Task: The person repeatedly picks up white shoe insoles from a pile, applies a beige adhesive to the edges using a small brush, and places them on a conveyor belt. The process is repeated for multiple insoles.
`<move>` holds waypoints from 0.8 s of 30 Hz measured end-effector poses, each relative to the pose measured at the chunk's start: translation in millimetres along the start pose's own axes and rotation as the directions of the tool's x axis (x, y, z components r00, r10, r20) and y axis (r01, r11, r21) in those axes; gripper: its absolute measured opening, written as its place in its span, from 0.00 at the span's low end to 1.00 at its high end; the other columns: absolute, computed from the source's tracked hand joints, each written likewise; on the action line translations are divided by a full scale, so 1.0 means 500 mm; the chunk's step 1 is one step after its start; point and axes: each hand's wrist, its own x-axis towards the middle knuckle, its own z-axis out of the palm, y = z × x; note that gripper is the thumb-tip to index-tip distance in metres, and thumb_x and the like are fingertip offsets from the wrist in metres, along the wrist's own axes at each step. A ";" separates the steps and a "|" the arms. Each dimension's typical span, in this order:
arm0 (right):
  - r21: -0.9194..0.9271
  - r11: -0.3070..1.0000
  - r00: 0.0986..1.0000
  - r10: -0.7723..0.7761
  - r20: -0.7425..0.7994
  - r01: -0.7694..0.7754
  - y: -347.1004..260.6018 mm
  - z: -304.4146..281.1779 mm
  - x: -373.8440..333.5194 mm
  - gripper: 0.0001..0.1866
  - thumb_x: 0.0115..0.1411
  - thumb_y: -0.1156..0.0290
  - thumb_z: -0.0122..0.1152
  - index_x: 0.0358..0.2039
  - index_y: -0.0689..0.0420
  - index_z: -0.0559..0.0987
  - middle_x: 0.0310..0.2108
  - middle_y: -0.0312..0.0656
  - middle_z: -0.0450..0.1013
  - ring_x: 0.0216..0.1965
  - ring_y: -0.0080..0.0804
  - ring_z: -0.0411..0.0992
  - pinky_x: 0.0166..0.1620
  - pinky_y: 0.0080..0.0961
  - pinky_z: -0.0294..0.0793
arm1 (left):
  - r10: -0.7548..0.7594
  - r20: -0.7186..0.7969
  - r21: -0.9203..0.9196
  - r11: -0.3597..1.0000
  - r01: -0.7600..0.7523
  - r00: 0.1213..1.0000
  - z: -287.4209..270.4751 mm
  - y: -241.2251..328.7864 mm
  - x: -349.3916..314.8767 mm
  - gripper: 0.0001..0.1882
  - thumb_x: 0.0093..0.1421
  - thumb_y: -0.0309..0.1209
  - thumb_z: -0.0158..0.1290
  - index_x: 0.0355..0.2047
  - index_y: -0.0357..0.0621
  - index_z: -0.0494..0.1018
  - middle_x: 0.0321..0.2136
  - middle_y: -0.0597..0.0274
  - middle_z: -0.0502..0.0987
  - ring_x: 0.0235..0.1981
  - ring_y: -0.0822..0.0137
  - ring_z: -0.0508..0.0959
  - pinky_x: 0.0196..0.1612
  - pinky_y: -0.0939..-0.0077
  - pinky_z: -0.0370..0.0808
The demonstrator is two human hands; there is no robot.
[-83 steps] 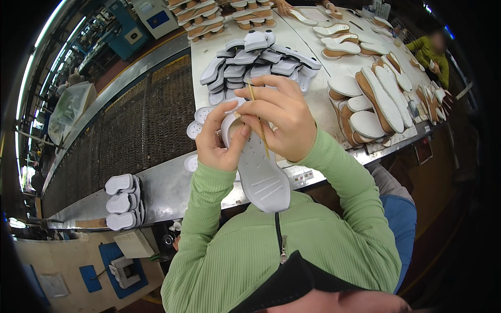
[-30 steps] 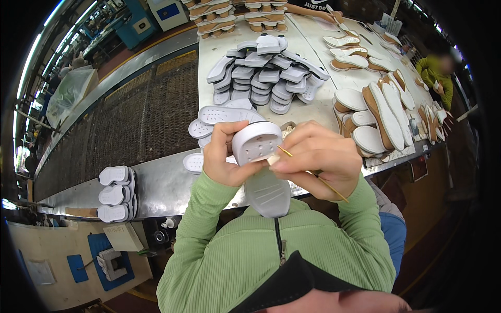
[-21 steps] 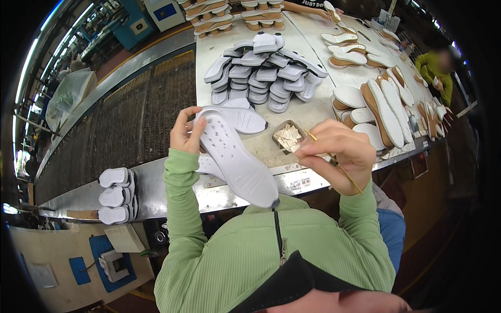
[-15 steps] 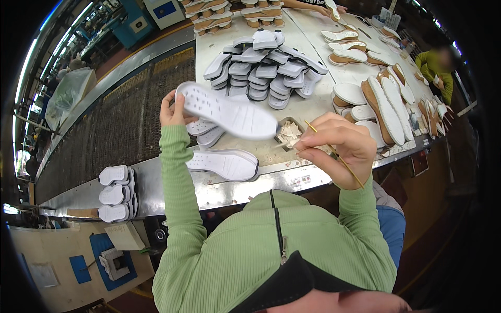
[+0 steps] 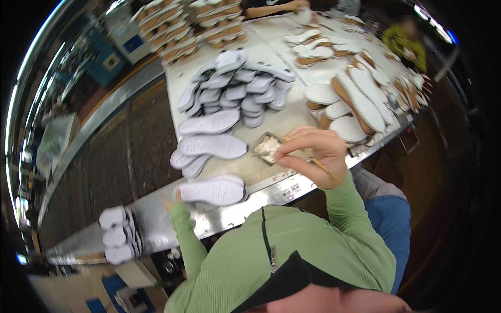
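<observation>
My left hand (image 5: 174, 201) is at the left end of a white shoe sole (image 5: 214, 189) by the table's front edge; its thumb seems to touch the sole. Motion blurs its fingers. My right hand (image 5: 315, 155) is closed around a thin yellow stick (image 5: 327, 171), its fingertips pinched together over a small tray (image 5: 259, 142) of off-white pieces (image 5: 269, 144). Whether a piece is between the fingertips, I cannot make out. Beyond the front sole, another white sole (image 5: 222, 146) rests across others, with a further sole (image 5: 209, 123) behind it.
A heap of white and grey soles (image 5: 235, 86) fills the middle of the table. Brown-sided soles (image 5: 360, 99) lie to the right, and stacks (image 5: 172, 39) rise at the back. A dark conveyor (image 5: 115, 151) runs on the left. A person in yellow-green (image 5: 404, 44) sits far right.
The sole that my left hand held up now lies on the others. That hand has come down to the front sole. My right hand still has the stick, now over the tray.
</observation>
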 end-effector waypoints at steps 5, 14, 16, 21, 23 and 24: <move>0.050 0.998 1.000 -0.029 -0.006 0.030 0.016 0.010 0.008 0.09 0.48 0.82 0.67 0.33 0.62 0.81 0.29 0.42 0.78 0.29 0.28 0.75 0.32 0.22 0.72 | -0.041 0.210 -0.315 0.943 0.108 0.977 0.030 -0.055 -0.011 0.26 0.58 0.35 0.57 0.51 0.27 0.67 0.43 0.47 0.76 0.41 0.60 0.76 0.46 0.68 0.73; 0.201 0.974 0.994 0.108 0.013 -0.109 0.011 0.007 0.004 0.08 0.53 0.82 0.63 0.35 0.66 0.80 0.32 0.43 0.79 0.33 0.24 0.78 0.36 0.19 0.77 | 0.300 -0.069 -0.540 0.791 -0.289 0.951 0.007 0.172 0.001 0.23 0.64 0.32 0.49 0.56 0.35 0.60 0.47 0.50 0.70 0.41 0.62 0.76 0.44 0.71 0.77; 0.257 0.960 0.993 0.119 -0.007 -0.113 0.012 0.013 0.002 0.07 0.54 0.83 0.62 0.35 0.67 0.79 0.33 0.44 0.79 0.34 0.25 0.78 0.38 0.20 0.78 | 0.458 -0.101 -0.481 0.755 -0.446 0.883 -0.019 0.266 0.002 0.24 0.64 0.30 0.49 0.58 0.37 0.58 0.49 0.50 0.69 0.42 0.63 0.76 0.45 0.72 0.76; 0.335 0.928 0.981 0.191 -0.044 -0.166 0.014 0.022 -0.004 0.10 0.55 0.83 0.61 0.39 0.68 0.77 0.33 0.46 0.78 0.36 0.27 0.78 0.40 0.21 0.79 | 0.633 0.097 -0.767 0.539 -0.349 0.768 -0.031 0.448 -0.068 0.23 0.62 0.24 0.50 0.58 0.40 0.61 0.48 0.53 0.72 0.44 0.66 0.76 0.48 0.74 0.74; 0.317 0.932 0.978 0.204 -0.048 -0.178 0.015 0.024 -0.006 0.10 0.55 0.83 0.61 0.39 0.69 0.77 0.34 0.47 0.78 0.37 0.28 0.78 0.41 0.21 0.79 | 0.724 0.171 -0.798 0.499 -0.337 0.668 -0.014 0.489 -0.101 0.23 0.61 0.23 0.51 0.57 0.39 0.63 0.47 0.54 0.73 0.45 0.67 0.76 0.48 0.74 0.73; 0.303 0.936 0.977 0.206 -0.051 -0.181 0.016 0.024 -0.007 0.11 0.55 0.83 0.61 0.39 0.69 0.77 0.34 0.47 0.78 0.38 0.29 0.78 0.41 0.22 0.80 | 0.752 0.215 -0.802 0.500 -0.327 0.623 0.000 0.498 -0.122 0.23 0.60 0.22 0.52 0.56 0.38 0.64 0.47 0.55 0.73 0.45 0.68 0.75 0.49 0.75 0.73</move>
